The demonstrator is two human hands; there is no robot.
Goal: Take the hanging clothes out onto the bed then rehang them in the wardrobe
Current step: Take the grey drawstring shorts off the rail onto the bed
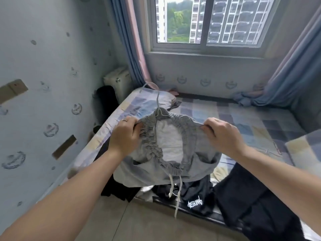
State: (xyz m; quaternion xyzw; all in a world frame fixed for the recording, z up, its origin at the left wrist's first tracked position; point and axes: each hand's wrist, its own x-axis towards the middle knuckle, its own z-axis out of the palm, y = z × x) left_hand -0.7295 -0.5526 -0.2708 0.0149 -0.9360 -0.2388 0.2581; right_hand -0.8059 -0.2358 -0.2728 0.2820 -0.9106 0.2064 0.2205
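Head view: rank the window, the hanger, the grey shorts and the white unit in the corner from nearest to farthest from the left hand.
1. grey shorts: gripped at the waistband by the left hand.
2. hanger: just beyond the hand, its neck rising from the waistband.
3. white unit: in the far left corner of the room.
4. window: farthest, at the far end of the room.

Both my bare arms reach out in front of me, one from each bottom corner. My left hand [125, 134] shows its back to me, and its curled fingers pinch one side of the grey shorts [199, 153]. My right hand [224, 134] pinches the other side. The two hands are apart and level.
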